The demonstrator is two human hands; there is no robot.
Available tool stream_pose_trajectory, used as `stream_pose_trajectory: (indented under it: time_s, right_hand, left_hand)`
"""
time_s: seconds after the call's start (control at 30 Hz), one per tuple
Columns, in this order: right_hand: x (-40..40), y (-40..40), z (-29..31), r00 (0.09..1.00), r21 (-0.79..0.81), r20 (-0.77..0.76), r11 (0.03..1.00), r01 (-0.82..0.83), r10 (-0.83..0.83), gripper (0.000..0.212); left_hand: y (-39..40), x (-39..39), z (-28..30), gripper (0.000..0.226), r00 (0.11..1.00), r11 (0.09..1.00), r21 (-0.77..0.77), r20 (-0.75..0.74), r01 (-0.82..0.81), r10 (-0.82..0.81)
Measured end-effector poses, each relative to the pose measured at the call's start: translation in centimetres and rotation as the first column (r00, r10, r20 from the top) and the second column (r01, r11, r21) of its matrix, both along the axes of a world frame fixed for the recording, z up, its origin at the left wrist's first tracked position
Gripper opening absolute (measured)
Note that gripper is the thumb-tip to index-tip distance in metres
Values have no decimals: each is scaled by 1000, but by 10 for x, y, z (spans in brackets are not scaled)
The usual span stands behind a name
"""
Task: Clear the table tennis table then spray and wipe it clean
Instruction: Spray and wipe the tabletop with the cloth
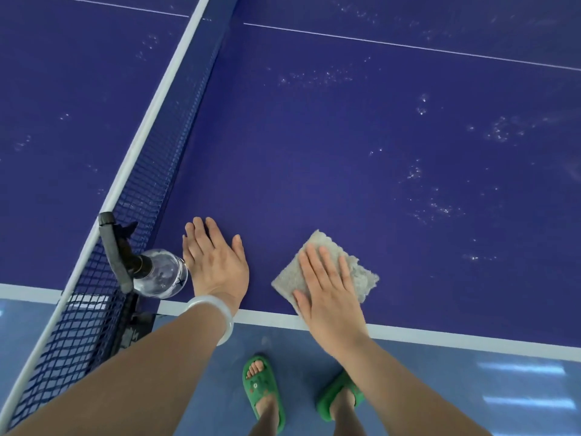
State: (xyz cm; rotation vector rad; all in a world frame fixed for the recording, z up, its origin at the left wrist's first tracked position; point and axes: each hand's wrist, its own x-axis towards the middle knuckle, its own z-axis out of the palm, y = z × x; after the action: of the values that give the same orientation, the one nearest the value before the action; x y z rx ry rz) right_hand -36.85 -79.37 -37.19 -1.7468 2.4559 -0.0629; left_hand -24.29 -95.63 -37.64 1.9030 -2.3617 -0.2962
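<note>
Pressing cloth (327,269) flat on table (345,146) — right hand (330,297).

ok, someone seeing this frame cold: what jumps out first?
Probably the right hand pressed flat on a pale cloth at the near edge of the blue table. Next, the left hand resting flat beside a clear spray bottle that stands by the net. Then the scattered spray droplets across the right half, not yet wiped.
</note>
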Motion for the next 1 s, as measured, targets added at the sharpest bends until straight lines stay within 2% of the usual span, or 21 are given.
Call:
stream_pose_trajectory:
  time_s: [0.07, 0.13, 0.23, 0.37, 0.47, 0.53, 0.63, 0.7, 0.77, 0.8, 0.87, 0.93, 1.0]
  right_hand:
    - [-29, 25, 1, 997, 4, -13, 997, -77, 77, 60]
    - [-68, 55, -1, 995, -3, -48, 996, 85, -85, 59]
    - [-109, 80, 4, 913, 23, -34, 913, 407, -406, 63]
    - [-113, 70, 3, 864, 41, -28, 863, 503, -503, 66]
    - [-115, 66, 3, 882, 54, -49, 880, 472, -469, 65]
    - [-121, 67, 5, 919, 46, -41, 918, 394, -393, 63]
    - [-137, 89, 8, 986, 73, -2, 983, 169, -169, 61]
    - [-161, 124, 8, 999, 90, -1, 995, 39, -39, 60]
    - [-194, 161, 8, 998, 84, -29, 995, 49, -47, 60]
    - [-211, 174, 9, 992, 82, -41, 989, 120, -117, 60]
    - [-240, 179, 10, 931, 73, -54, 929, 364, -361, 63]
    - [-252, 158, 7, 792, 49, -34, 790, 611, -610, 62]
    - [-248, 120, 6, 671, 29, -19, 670, 742, -741, 61]
  left_hand:
    - [-1, 0, -1, 64, 1000, 1000, 5, 1, 1, -1]
    - [-1, 0, 0, 64, 1000, 1000, 15, -18, -5, 5]
    - [1, 2, 3, 65, 999, 999, 35, -54, -1, 3]
    - [0, -14, 16, 66, 997, 995, 95, -74, 32, -25]
    - [14, -60, 28, 64, 973, 976, 24, -83, 217, -215]
    - [31, -104, 29, 66, 964, 964, 65, -91, 256, -250]
    - [57, -155, 23, 72, 986, 972, 166, -17, 168, -167]
    - [66, -168, 15, 74, 993, 986, 131, 38, 103, -109]
    - [71, -170, 9, 75, 994, 994, 61, 62, 91, -95]
    - [71, -170, 6, 74, 994, 995, 36, 65, 91, -93]
    - [71, -172, 2, 73, 993, 996, 24, 74, 87, -89]
    - [72, -174, 2, 72, 993, 996, 41, 78, 83, -86]
    - [72, -175, 1, 72, 993, 996, 39, 84, 75, -78]
